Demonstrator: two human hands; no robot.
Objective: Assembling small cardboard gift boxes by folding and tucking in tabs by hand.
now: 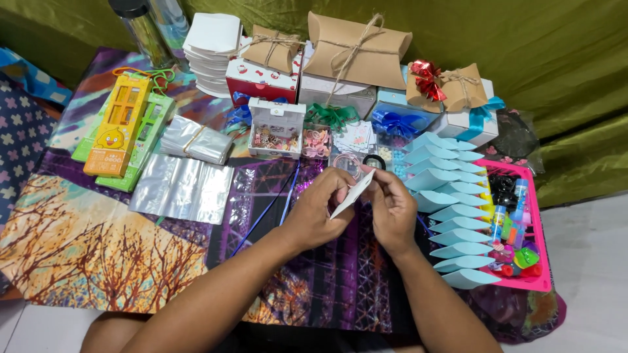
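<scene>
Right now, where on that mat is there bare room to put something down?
The printed mat lies bare left of the left hand, below the clear bags. The far edge is crowded with gift boxes; blue folded boxes and pink tray fill the right.

Hands meet over the mat, gift boxes behind

Left hand (319,208) and right hand (392,209) pinch a flat card (352,194) between them; folded paper boxes (451,216) row to their right; tray (538,222) beyond; plastic sleeves (183,188) left.

Both hands, left (318,208) and right (392,209), pinching a white card (351,194) above the patterned cloth (98,242).
</scene>
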